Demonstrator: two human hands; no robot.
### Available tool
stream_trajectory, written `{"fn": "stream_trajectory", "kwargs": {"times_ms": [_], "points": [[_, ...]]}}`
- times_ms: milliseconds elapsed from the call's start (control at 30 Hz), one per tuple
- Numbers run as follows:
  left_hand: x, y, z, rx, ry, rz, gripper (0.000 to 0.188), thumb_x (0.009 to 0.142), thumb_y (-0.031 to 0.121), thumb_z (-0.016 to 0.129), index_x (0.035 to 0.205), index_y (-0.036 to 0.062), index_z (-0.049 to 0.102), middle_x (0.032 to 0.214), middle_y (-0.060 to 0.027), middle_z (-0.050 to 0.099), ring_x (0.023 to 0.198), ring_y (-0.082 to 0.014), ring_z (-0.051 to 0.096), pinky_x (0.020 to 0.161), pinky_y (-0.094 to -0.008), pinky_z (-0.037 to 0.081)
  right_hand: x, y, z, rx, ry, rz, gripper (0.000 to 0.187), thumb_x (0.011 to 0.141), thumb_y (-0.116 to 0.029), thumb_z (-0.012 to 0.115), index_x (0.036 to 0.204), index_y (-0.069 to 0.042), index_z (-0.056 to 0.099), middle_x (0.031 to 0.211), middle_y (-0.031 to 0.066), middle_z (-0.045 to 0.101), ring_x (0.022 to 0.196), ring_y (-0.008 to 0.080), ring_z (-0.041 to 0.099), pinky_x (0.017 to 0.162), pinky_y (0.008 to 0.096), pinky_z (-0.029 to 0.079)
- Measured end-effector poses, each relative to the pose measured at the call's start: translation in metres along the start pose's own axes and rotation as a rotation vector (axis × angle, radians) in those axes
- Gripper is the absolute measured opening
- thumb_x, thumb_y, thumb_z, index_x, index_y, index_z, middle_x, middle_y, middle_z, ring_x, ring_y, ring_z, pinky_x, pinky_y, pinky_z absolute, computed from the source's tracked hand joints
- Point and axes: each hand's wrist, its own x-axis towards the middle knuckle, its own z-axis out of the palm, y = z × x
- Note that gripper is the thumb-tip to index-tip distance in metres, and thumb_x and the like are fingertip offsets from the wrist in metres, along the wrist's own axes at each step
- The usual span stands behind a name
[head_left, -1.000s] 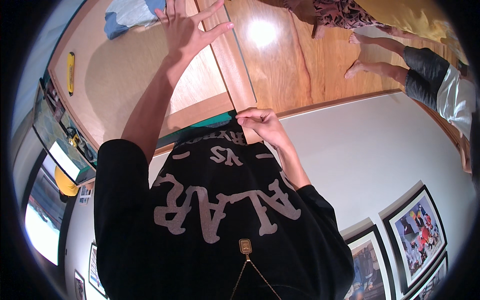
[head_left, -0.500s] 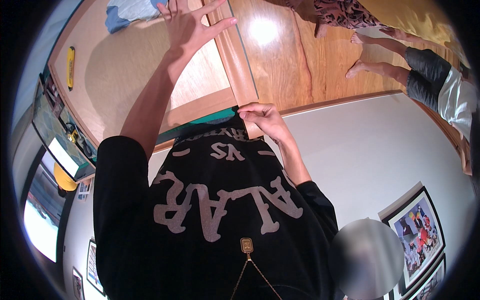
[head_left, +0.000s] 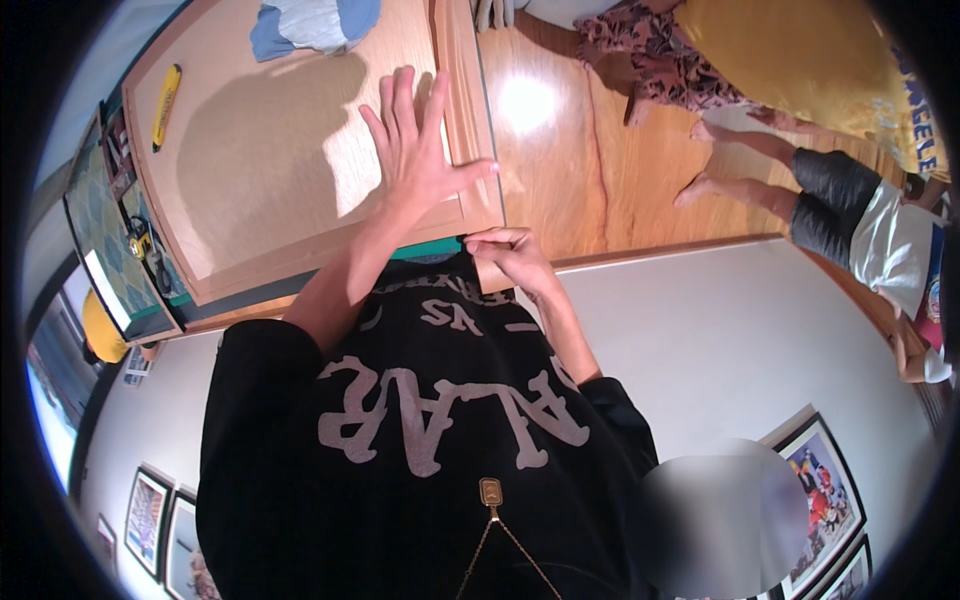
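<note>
A pale wooden board [head_left: 262, 215] lies before me, edged with brown tape-like borders. Along its right side runs a wide brown strip of tape [head_left: 462, 60], whose loose near end hangs past the board's corner. My right hand [head_left: 512, 257] pinches that strip near its end, at the near right corner. Fingers spread, my left hand [head_left: 415, 165] is over the board's right side, its thumb reaching across the strip; whether the palm presses down cannot be told. A blue and grey cloth [head_left: 315, 25] lies at the far side. Near the left border rests a yellow utility knife [head_left: 167, 108].
Left of the board, a shelf [head_left: 95, 205] with a patterned top holds a yellow and black tool [head_left: 140, 238]. Wooden floor [head_left: 545, 170] lies to the right, with two other people beyond. A white wall [head_left: 680, 310] and framed pictures [head_left: 148, 520] are nearby.
My left hand has come nearer to me along the strip, fingers still spread. My right hand keeps its pinch at the near corner. The whole view has shifted slightly.
</note>
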Motion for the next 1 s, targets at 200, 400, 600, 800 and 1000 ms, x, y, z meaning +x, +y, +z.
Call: {"fn": "stream_trajectory", "kwargs": {"times_ms": [200,400,600,800,1000], "points": [[0.006,-0.003,0.011,0.057,0.110,-0.121,0.126,0.055,0.070,0.079,0.151,0.0074,0.025,0.153,-0.0272,0.017,0.142,-0.0498,0.013,0.104,-0.0734,0.010,0.005,0.006,-0.002,-0.007,-0.053,-0.032,0.016,0.085,-0.004,0.071,0.099,0.002,0.074,0.094,0.0093,0.074,0.088,0.0136,0.067,0.085,0.0257,0.051],[-0.077,0.048,0.002,-0.040,-0.103,-0.268,0.131,0.056,0.061,0.081,0.154,0.0064,0.015,0.156,-0.0261,0.013,0.145,-0.0459,0.008,0.112,-0.0661,0.003,0.010,0.011,-0.027,-0.102,-0.265,-0.080,0.039,0.081,-0.005,0.075,0.119,-0.001,0.067,0.111,0.0091,0.070,0.104,0.0184,0.063,0.093,0.0304,0.048],[-0.080,0.049,-0.003,-0.061,-0.031,-0.347,0.126,0.051,0.059,0.085,0.150,0.0075,0.027,0.155,-0.0204,0.023,0.146,-0.0382,0.016,0.118,-0.0545,0.012,-0.006,-0.049,-0.091,-0.438,-0.334,-0.158,0.034,0.082,-0.007,0.072,0.116,-0.002,0.067,0.110,0.0091,0.069,0.103,0.0210,0.063,0.089,0.0337,0.050],[-0.077,0.048,-0.004,-0.062,-0.052,-0.381,0.118,0.051,0.056,0.086,0.148,0.0134,0.034,0.156,-0.0155,0.024,0.147,-0.0341,0.016,0.119,-0.0517,0.014,0.109,-0.174,-0.049,-0.809,0.301,-0.761,0.020,0.085,-0.018,0.068,0.094,0.000,0.070,0.079,0.0113,0.071,0.075,0.0132,0.067,0.072,0.0295,0.053],[-0.081,0.046,-0.002,-0.059,-0.036,-0.394,0.115,0.052,0.053,0.085,0.148,0.0144,0.037,0.158,-0.0120,0.024,0.147,-0.0329,0.018,0.119,-0.0493,0.013,0.218,-0.259,-0.013,-1.002,0.296,-0.940,0.026,0.080,-0.024,0.073,0.090,0.000,0.072,0.078,0.0093,0.073,0.070,0.0152,0.069,0.070,0.0301,0.054]]}}
